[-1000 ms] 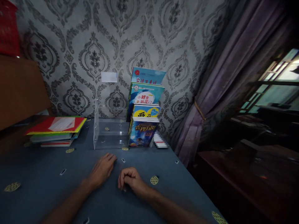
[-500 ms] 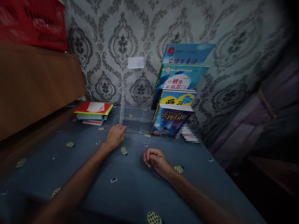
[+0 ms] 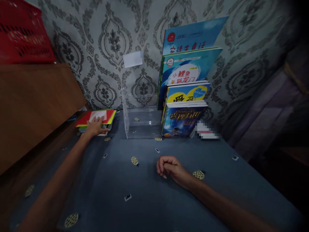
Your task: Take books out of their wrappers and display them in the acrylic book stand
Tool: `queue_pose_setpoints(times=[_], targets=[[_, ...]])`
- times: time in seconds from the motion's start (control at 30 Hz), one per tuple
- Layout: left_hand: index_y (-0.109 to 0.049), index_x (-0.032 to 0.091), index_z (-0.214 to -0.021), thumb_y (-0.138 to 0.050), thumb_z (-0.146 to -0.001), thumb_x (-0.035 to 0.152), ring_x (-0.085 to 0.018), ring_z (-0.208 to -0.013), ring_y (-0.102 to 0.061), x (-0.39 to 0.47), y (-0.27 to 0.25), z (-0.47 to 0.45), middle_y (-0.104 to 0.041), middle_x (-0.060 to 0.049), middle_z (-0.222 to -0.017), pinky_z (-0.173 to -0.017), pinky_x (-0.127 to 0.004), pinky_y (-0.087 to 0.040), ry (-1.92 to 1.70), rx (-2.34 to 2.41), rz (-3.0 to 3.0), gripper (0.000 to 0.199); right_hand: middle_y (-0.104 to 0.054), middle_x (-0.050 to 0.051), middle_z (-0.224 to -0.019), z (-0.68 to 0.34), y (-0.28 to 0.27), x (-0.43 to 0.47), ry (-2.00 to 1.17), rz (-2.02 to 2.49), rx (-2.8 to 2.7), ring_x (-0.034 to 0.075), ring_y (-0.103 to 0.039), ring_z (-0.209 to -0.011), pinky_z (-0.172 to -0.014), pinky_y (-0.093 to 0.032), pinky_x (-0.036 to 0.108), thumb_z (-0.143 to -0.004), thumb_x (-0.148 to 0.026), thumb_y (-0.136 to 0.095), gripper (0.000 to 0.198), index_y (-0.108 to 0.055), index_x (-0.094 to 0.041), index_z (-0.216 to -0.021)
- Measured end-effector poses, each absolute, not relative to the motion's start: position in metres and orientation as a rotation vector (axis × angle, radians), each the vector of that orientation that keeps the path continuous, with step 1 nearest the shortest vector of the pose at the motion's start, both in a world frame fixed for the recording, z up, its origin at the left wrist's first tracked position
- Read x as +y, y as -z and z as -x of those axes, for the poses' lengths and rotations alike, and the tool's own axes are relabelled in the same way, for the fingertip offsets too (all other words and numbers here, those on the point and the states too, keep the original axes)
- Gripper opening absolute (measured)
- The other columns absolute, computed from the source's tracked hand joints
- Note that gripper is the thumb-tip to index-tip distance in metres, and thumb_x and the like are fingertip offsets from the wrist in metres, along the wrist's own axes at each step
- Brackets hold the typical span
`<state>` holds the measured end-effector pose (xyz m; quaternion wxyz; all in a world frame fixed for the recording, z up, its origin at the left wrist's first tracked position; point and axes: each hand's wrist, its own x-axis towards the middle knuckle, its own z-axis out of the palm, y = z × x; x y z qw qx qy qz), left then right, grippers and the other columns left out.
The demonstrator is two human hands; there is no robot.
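Note:
At the left, my left hand [image 3: 95,126] lies with fingers spread over the near edge of a small stack of books [image 3: 109,116]. Its fingertips touch the top, beside a white paper on the red cover, and the thumb points toward the stack's right side. My right hand [image 3: 170,166] rests curled on the blue tablecloth, nothing visible in it. Behind the hands stands a clear acrylic book rack [image 3: 145,130]. Several upright books [image 3: 183,120] fill its right part in stepped rows, the tallest at the back.
A wooden cabinet [image 3: 36,106] with a red plastic basket [image 3: 24,35] on top borders the table's left side. Patterned wallpaper is behind the rack. A white card [image 3: 133,59] shows above the rack's left part. A blurred-out item [image 3: 206,130] lies right of the books; a curtain hangs beyond.
My left hand has moved left from the rack's front left corner onto the stack of books. My right hand stays curled on the table. The camera view has shifted slightly.

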<state>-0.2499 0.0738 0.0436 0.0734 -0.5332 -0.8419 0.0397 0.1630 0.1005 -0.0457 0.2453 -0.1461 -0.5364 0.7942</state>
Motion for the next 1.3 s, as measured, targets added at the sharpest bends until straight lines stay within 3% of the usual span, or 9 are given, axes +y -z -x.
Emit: queue_pose_setpoints(times=[0.13,0.3,0.4,0.53,0.67,0.8,1.0,1.3], targets=[[-0.022,0.021,-0.161,-0.053,-0.092,0.061,-0.041,-0.149,-0.035,0.062,-0.045,0.253,-0.04,-0.021,-0.16,-0.11,-0.071,-0.032,-0.095,-2.459,1.626,0.086,-0.063,0.003,-0.062,-0.163,0.047,0.101,-2.183,0.407,-1.472,0.009,-0.051,-0.052,-0.047,-0.036,0.02,-0.066,-0.015,-0.06,0.008,-0.061,-0.016,-0.058],[-0.042,0.022,-0.152,-0.046,-0.1,0.044,-0.035,-0.136,-0.051,0.049,-0.041,0.254,-0.055,-0.019,-0.149,-0.108,-0.061,-0.038,-0.07,-2.333,1.654,0.057,-0.063,0.003,-0.062,-0.163,0.045,0.101,-2.166,0.424,-1.504,0.009,-0.051,-0.052,-0.047,-0.036,0.02,-0.064,-0.014,-0.058,0.007,-0.061,-0.016,-0.058],[-0.047,0.023,-0.149,-0.041,-0.102,0.037,-0.032,-0.13,-0.057,0.046,-0.039,0.254,-0.062,-0.017,-0.139,-0.106,-0.052,-0.041,-0.096,-2.253,1.669,0.05,-0.063,0.002,-0.062,-0.163,0.045,0.1,-2.16,0.44,-1.505,0.009,-0.05,-0.052,-0.047,-0.037,0.02,-0.063,-0.015,-0.057,0.007,-0.061,-0.016,-0.057],[-0.048,0.022,-0.149,-0.036,-0.103,0.033,-0.031,-0.122,-0.062,0.044,-0.035,0.255,-0.065,-0.016,-0.135,-0.104,-0.047,-0.045,-0.146,-2.202,1.645,0.049,-0.062,0.002,-0.061,-0.165,0.054,0.101,-2.174,0.439,-1.488,0.008,-0.048,-0.049,-0.045,-0.035,0.02,-0.064,-0.017,-0.057,0.008,-0.059,-0.017,-0.057],[-0.047,0.023,-0.151,-0.031,-0.102,0.025,-0.029,-0.131,-0.058,0.035,-0.026,0.254,-0.061,-0.015,-0.143,-0.11,-0.043,-0.044,-0.116,-2.227,1.584,0.052,-0.062,0.002,-0.062,-0.167,0.068,0.099,-2.225,0.433,-1.49,0.007,-0.045,-0.046,-0.044,-0.033,0.021,-0.068,-0.023,-0.058,0.012,-0.058,-0.017,-0.057],[-0.051,0.023,-0.15,-0.031,-0.099,0.019,-0.032,-0.136,-0.054,0.019,-0.022,0.242,-0.06,-0.016,-0.145,-0.113,-0.049,-0.042,-0.105,-2.275,1.576,0.055,-0.062,0.002,-0.061,-0.167,0.065,0.097,-2.243,0.447,-1.35,0.009,-0.047,-0.048,-0.046,-0.033,0.021,-0.067,-0.024,-0.06,0.012,-0.057,-0.019,-0.057],[-0.051,0.019,-0.149,-0.03,-0.096,0.01,-0.034,-0.136,-0.054,-0.019,-0.013,0.196,-0.057,-0.02,-0.146,-0.112,-0.052,-0.043,-0.109,-2.279,1.548,0.058,-0.067,0.002,-0.064,-0.166,0.048,0.101,-2.151,0.388,-1.617,0.01,-0.054,-0.053,-0.048,-0.039,0.02,-0.064,-0.02,-0.056,0.008,-0.061,-0.018,-0.058],[-0.053,0.019,-0.145,-0.031,-0.103,0.019,-0.03,-0.119,-0.065,-0.091,0.01,0.111,-0.067,-0.019,-0.129,-0.1,-0.043,-0.05,-0.203,-2.342,1.746,0.047,-0.068,0.001,-0.06,-0.155,0.048,0.09,-1.909,0.377,-1.805,0.008,-0.053,-0.049,-0.046,-0.04,0.018,-0.055,-0.02,-0.05,0.013,-0.063,-0.018,-0.054]])
